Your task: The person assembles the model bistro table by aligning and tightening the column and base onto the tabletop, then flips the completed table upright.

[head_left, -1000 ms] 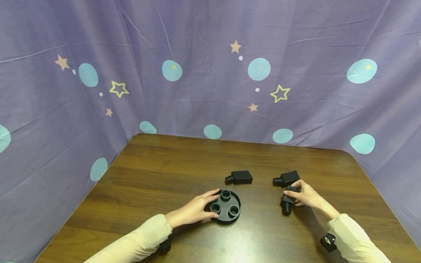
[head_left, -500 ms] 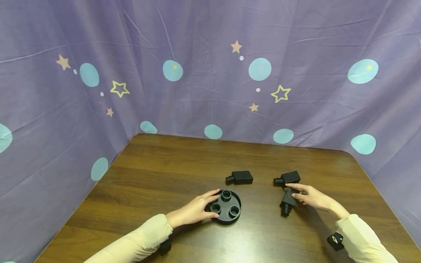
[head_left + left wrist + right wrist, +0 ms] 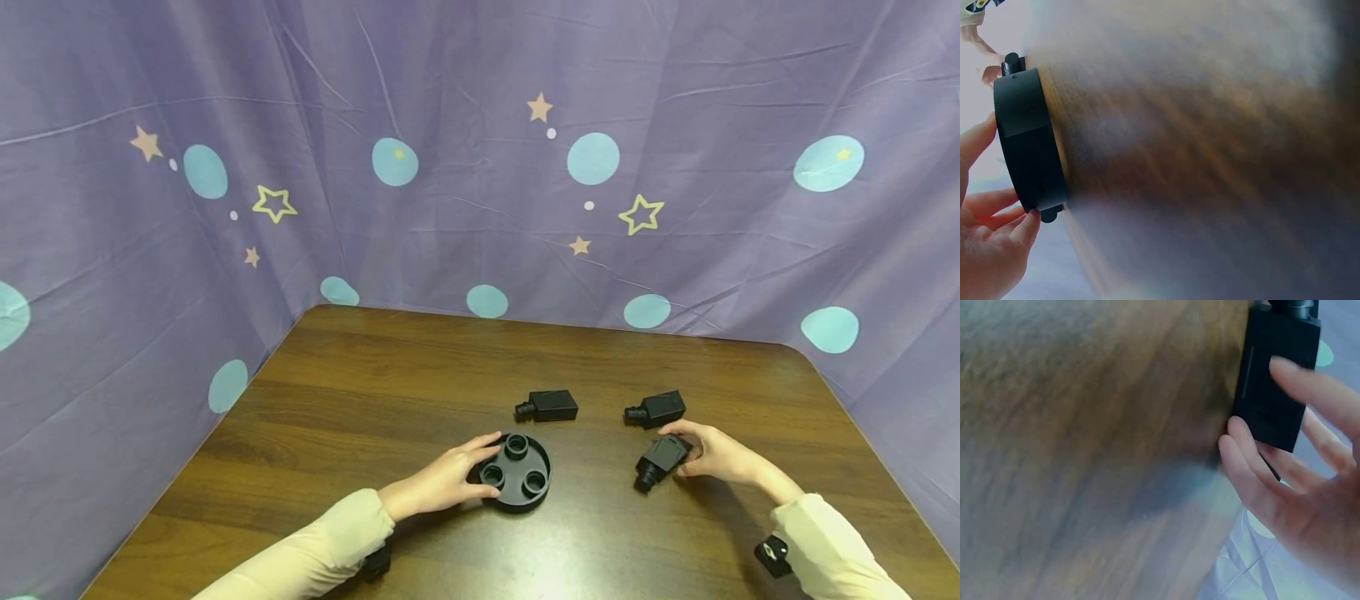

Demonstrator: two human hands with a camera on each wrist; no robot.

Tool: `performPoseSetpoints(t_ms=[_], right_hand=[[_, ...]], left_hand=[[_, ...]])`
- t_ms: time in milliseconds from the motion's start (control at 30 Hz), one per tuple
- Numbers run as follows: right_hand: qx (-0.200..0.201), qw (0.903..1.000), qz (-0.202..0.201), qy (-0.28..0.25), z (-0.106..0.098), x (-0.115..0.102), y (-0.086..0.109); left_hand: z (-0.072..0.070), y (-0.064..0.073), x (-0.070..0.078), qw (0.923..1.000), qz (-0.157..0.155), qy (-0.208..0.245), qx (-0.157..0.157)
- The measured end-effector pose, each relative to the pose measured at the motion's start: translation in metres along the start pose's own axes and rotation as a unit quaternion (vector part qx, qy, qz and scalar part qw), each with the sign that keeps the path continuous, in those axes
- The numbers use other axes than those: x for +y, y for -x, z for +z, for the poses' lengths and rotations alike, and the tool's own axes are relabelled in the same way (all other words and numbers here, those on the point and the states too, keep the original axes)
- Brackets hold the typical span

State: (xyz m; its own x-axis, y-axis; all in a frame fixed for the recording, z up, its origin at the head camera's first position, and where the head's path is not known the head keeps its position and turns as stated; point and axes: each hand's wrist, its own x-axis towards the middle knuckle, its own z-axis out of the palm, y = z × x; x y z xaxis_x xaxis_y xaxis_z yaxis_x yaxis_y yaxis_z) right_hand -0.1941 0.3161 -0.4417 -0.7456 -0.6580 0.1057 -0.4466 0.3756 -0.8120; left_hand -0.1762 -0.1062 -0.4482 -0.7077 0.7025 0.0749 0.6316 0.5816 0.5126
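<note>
My left hand [image 3: 442,477] holds the rim of a round black tray-like base [image 3: 517,497] with three raised sockets, its thumb at the near side and fingers at the far side. In the left wrist view the base [image 3: 1027,137] stands edge-on beside the fingers. On the right, my right hand [image 3: 716,454] grips the end of a black rectangular block with a ridged, screw-like neck [image 3: 665,455], the neck pointing towards the near left. The right wrist view has the thumb across the face of this block [image 3: 1275,387] and fingers at its end.
Two similar black blocks with necks lie farther back: one block [image 3: 553,405] behind the base, another block [image 3: 663,407] just behind the held one. A brown wooden table [image 3: 360,367] bears everything. A purple patterned curtain [image 3: 465,233] hangs along its back and left.
My right hand has moved right and re-gripped the block near its end. The block has turned, its body now angling further right. My left hand and the base have stayed put.
</note>
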Motion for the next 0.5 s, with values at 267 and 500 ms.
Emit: performPoseSetpoints(t_ms=[267,500], right_hand=[[0.057,0.9957,-0.037,0.063,0.004,-0.001,-0.002],[0.058,0.9971,-0.041,0.028,0.009,-0.017,-0.006]], left_hand=[[0.000,0.000,0.000,1.0000,0.003,0.000,-0.001],[-0.001,0.001,0.001,1.0000,0.002,0.002,-0.005]])
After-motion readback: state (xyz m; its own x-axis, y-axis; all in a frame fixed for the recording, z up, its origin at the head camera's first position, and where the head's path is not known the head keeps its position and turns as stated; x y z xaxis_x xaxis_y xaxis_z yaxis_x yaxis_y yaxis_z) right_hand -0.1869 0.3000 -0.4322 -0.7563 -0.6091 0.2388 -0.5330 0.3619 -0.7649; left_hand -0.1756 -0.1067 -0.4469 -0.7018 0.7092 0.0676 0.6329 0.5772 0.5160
